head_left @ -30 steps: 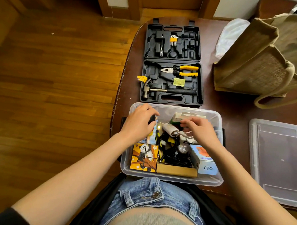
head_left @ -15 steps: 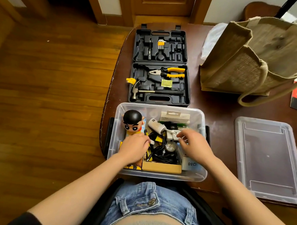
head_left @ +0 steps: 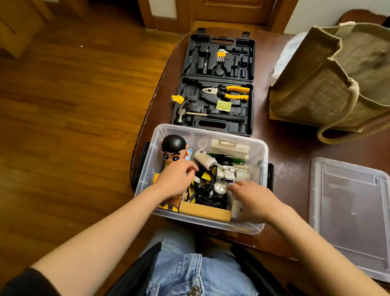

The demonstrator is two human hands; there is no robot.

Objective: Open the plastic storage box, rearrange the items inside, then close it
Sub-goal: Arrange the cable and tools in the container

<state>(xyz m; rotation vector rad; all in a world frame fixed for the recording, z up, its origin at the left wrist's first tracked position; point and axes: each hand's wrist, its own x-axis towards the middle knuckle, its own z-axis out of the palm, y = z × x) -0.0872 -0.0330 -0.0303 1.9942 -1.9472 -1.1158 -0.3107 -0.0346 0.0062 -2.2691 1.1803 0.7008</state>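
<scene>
Left hand (head_left: 177,180) shifted right onto cables (head_left: 206,191); right hand (head_left: 252,198) beside; grips unclear. Storage box (head_left: 262,155) holds figurine (head_left: 174,150).

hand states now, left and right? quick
Left hand: inside the clear plastic storage box, fingers curled over the clutter; any grip cannot be told.
Right hand: fingers relaxed, open, holding nothing visible.

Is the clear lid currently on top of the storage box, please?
No, the lid lies flat on the table, right of the open storage box.
</scene>
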